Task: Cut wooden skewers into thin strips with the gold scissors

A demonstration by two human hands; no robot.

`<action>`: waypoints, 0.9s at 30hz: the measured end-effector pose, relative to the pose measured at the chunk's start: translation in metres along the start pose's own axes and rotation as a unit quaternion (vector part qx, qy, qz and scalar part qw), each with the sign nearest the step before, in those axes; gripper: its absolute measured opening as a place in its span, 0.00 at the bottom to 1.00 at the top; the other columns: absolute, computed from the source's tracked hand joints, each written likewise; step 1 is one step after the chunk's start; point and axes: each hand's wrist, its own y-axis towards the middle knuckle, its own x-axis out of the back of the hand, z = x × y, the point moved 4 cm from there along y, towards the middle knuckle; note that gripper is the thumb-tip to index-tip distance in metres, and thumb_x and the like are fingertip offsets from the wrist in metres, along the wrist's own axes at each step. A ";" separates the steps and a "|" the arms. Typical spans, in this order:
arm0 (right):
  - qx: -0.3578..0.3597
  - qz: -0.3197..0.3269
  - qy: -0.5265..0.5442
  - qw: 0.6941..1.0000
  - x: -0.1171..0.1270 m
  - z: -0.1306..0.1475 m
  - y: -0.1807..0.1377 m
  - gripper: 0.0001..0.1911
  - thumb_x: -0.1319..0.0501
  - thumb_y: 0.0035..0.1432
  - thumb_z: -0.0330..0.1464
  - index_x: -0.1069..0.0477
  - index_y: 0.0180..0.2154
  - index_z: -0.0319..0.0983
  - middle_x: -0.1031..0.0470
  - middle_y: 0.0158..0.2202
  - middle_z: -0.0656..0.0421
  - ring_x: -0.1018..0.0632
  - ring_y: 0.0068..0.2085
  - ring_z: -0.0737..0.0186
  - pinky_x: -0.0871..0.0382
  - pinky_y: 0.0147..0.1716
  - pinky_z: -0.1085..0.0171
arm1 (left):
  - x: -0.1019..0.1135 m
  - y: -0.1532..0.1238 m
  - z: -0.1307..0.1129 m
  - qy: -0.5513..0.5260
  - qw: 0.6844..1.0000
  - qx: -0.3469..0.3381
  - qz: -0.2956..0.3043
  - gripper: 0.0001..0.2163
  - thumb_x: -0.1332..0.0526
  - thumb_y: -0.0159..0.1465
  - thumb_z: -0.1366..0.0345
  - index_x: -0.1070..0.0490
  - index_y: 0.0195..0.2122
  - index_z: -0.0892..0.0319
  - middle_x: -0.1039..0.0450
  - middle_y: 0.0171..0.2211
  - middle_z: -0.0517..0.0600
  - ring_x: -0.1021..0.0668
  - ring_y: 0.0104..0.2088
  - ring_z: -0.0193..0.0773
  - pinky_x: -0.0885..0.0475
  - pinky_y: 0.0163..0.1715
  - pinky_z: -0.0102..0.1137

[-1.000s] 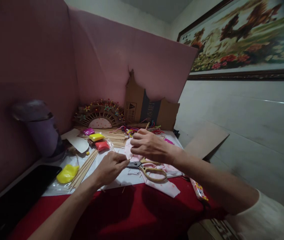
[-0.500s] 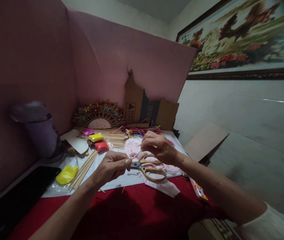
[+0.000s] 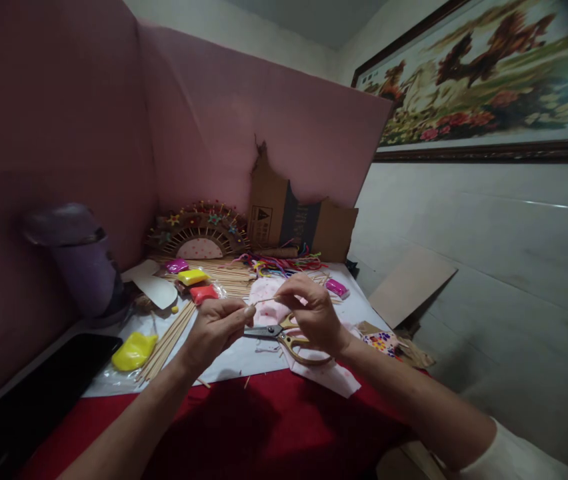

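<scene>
A thin, pale stick (image 3: 265, 301) spans the gap between my two hands above the table. My left hand (image 3: 220, 328) pinches one end between thumb and forefinger. Closed at the opposite end, my right hand (image 3: 311, 310) has its fingertips on the stick. Beneath the right hand lie scissors (image 3: 291, 350) with gold handles, their blades pointing left and partly behind the left hand. Pink dotted cloth (image 3: 327, 377) is spread under the scissors. Left of my left hand rests a bundle of wooden sticks (image 3: 167, 343).
Packets of yellow clay (image 3: 193, 275) and red clay (image 3: 204, 294) lie behind the left hand. A fan-shaped craft (image 3: 199, 230) and torn cardboard (image 3: 269, 207) stand at the back. A purple tumbler (image 3: 84, 267), black phone (image 3: 71, 367) and yellow lump (image 3: 134, 351) are leftward.
Both hands have shifted slightly left and up, the right one turning so the stick lies nearer level. More of the scissor blades and a magenta packet at right now show.
</scene>
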 end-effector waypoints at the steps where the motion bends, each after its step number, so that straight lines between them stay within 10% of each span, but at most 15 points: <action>1: 0.043 0.023 -0.078 0.996 0.006 0.004 0.003 0.09 0.46 0.59 0.30 0.31 0.27 0.38 0.31 0.28 0.57 0.33 0.33 0.63 0.38 0.35 0.63 | 0.001 0.001 0.000 0.042 0.999 -0.013 -0.011 0.16 0.44 0.56 0.56 0.37 0.18 0.61 0.51 0.12 0.40 0.46 0.14 0.25 0.54 0.13 0.24; 6: 0.155 0.106 -0.371 0.909 0.035 0.001 0.020 0.14 0.50 0.60 0.25 0.30 0.27 0.37 0.30 0.29 0.54 0.35 0.35 0.59 0.43 0.37 0.61 | 0.001 0.003 0.000 0.206 0.976 -0.072 -0.028 0.19 0.45 0.58 0.59 0.46 0.14 0.60 0.53 0.15 0.42 0.46 0.18 0.27 0.51 0.17 0.25; 13: -0.119 0.129 -0.408 0.896 0.045 -0.075 0.017 0.11 0.46 0.51 0.20 0.28 0.27 0.37 0.28 0.28 0.56 0.33 0.32 0.63 0.46 0.28 0.66 | -0.004 -0.001 -0.004 0.178 0.978 -0.107 -0.009 0.16 0.46 0.60 0.59 0.37 0.18 0.61 0.45 0.13 0.42 0.42 0.16 0.26 0.47 0.16 0.23; 18: -0.155 0.125 -0.384 0.902 0.034 -0.103 0.011 0.08 0.42 0.49 0.22 0.26 0.27 0.37 0.27 0.31 0.54 0.31 0.33 0.62 0.44 0.29 0.66 | -0.004 -0.002 -0.005 0.171 0.977 -0.126 -0.029 0.14 0.43 0.59 0.60 0.34 0.19 0.62 0.41 0.12 0.43 0.38 0.14 0.26 0.43 0.15 0.23; 27: -0.061 0.148 0.045 0.986 -0.008 0.003 0.011 0.07 0.44 0.59 0.31 0.28 0.34 0.37 0.27 0.32 0.58 0.28 0.35 0.66 0.36 0.34 0.67 | -0.003 -0.002 -0.005 0.227 0.963 -0.140 -0.047 0.13 0.43 0.59 0.60 0.28 0.22 0.63 0.43 0.11 0.42 0.40 0.13 0.25 0.45 0.14 0.23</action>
